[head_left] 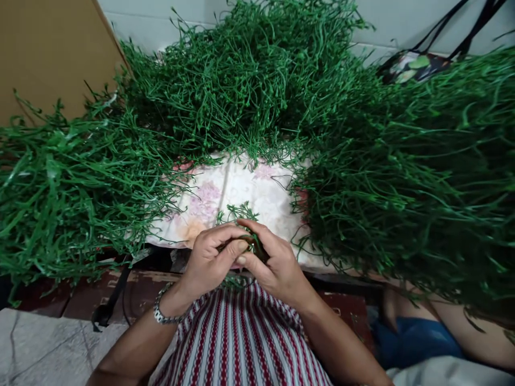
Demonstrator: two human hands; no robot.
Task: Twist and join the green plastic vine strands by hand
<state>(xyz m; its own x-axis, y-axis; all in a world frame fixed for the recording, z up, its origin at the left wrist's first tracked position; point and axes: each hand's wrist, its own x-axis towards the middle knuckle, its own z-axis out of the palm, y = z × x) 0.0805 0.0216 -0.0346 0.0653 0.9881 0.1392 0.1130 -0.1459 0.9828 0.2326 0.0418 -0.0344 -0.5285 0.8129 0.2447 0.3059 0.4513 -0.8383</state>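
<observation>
Close above my lap, my left hand and my right hand meet, fingers curled and both thumbs pressed together. Between them they grip a small bunch of thin green stems. Its branched tips stick out beyond the fingers, and more green shows below the hands. The part inside the grip is mostly hidden. Under the tips lies a white floral cloth with pink, purple and orange flowers. On my left wrist is a metal bracelet or watch band.
Heaps of similar stems surround the cloth: a left pile, a tall back pile and a right pile. A tan board stands back left. A dark patterned bag sits back right. Another person's leg shows lower right.
</observation>
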